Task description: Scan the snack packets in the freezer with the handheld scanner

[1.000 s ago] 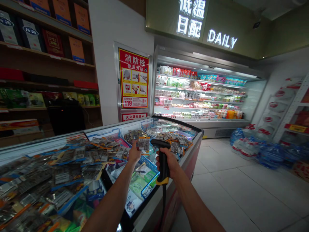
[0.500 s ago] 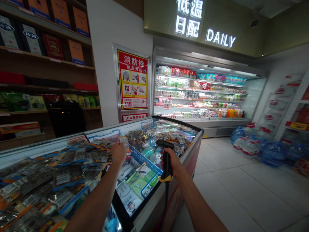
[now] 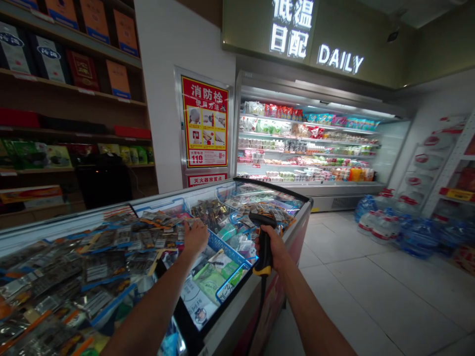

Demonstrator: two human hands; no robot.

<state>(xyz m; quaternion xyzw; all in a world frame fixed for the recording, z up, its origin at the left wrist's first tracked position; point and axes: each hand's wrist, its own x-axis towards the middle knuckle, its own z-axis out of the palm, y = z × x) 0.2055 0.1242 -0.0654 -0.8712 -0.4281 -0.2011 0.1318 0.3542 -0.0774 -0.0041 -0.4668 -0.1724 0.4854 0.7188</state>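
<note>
My right hand (image 3: 273,249) is wrapped round the handle of a black and yellow barcode scanner (image 3: 264,242). The scanner is held upright over the freezer's front edge, its cable hanging below. My left hand (image 3: 196,237) is over the chest freezer, palm down, with its fingers loosely bent and partly apart. It is beside a heap of packaged food packets (image 3: 148,232) and near the left end of a blue plastic basket (image 3: 226,244). The fingertips are partly hidden, and I see nothing held in them.
The chest freezer (image 3: 232,326) has a pale front rim. Green and white bags (image 3: 213,274) lie in its near section. Beyond stands a lit refrigerated display (image 3: 308,190). Blue water bottles (image 3: 417,237) stand on the tiled floor (image 3: 345,277) to the right. Shelves (image 3: 74,91) line the left wall.
My left hand has moved right, away from the packet heap, and its fingers look looser. My right hand and the barcode scanner have shifted slightly right.
</note>
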